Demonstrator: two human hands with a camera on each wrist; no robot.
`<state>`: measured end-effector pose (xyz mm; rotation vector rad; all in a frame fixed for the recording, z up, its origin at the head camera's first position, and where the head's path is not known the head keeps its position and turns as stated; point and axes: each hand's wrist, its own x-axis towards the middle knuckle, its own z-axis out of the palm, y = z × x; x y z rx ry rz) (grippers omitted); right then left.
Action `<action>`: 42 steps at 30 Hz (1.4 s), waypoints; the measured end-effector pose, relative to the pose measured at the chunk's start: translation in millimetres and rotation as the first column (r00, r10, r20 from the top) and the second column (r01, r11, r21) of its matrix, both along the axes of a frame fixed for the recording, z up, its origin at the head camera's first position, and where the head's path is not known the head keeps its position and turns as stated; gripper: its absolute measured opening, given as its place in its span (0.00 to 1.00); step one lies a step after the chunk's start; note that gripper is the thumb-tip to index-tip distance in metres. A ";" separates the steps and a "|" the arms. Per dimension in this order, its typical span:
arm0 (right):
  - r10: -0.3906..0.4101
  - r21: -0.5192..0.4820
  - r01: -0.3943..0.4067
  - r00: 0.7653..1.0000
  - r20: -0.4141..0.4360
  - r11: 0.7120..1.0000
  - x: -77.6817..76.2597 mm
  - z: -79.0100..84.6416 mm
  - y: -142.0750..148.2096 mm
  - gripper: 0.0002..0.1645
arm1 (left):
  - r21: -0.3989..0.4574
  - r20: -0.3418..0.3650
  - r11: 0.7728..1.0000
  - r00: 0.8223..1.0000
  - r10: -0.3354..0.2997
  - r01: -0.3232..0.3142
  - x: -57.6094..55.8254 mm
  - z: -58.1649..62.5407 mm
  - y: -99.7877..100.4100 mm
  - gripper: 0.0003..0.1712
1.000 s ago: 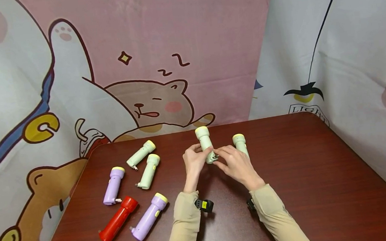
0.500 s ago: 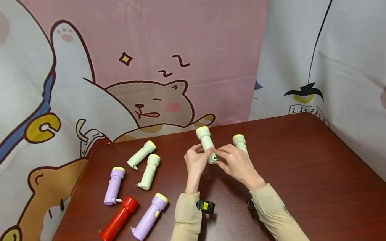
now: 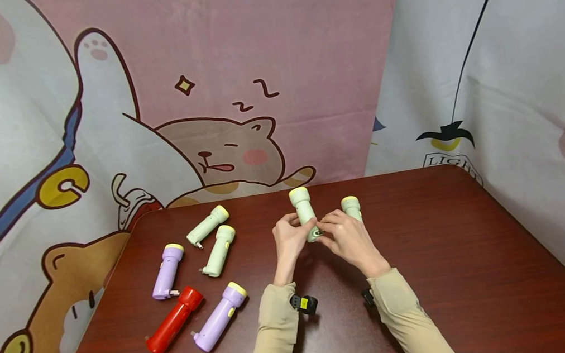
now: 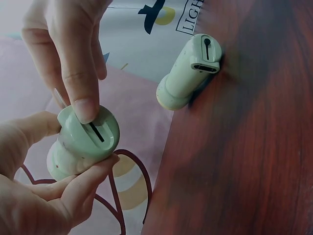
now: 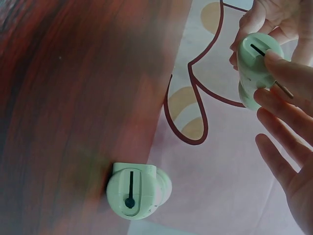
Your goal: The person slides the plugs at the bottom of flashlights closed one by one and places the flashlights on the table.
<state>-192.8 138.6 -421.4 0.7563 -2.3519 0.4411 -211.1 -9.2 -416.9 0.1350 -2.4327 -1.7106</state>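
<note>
A pale green flashlight [image 3: 303,207] with a yellow lens rim is held above the table, lens end away from the person. My left hand [image 3: 288,243] grips its body between thumb and fingers. At its tail, my right hand [image 3: 351,242] presses the thumb on a slotted slider [image 4: 98,133], with fingertips at the side, close to a thin metal plug prong [image 5: 284,90] sticking out. Part of the slot lies hidden under that thumb. Beyond the right hand, another pale green flashlight [image 5: 131,191] lies on the table, its tail slot facing the person.
On the left of the brown table [image 3: 445,252] lie two more green flashlights [image 3: 208,226], two purple flashlights [image 3: 219,317] and a red flashlight [image 3: 175,320]. Some show protruding plugs. A printed cloth [image 3: 305,85] hangs behind the far edge.
Both hands and the held flashlight have drifted slightly right and toward the person. The right thumb stays at the tail, and the flashlights on the table lie as before.
</note>
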 end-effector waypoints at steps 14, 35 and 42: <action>0.009 -0.023 -0.009 1.000 -0.016 1.000 -1.1 0.0 1.6 0.21 | -0.005 -0.006 1.000 1.000 -0.015 0.015 0.2 0.3 1.7 0.25; -0.020 -0.048 0.017 0.998 -0.052 0.999 -3.3 0.2 0.3 0.22 | 0.010 0.002 1.000 1.000 -0.010 0.010 -1.4 6.1 4.8 0.25; -0.026 -0.057 0.022 0.998 -0.059 0.998 -2.2 -0.5 -0.7 0.23 | 0.011 -0.001 1.000 1.000 -0.008 0.008 -0.5 5.5 4.9 0.25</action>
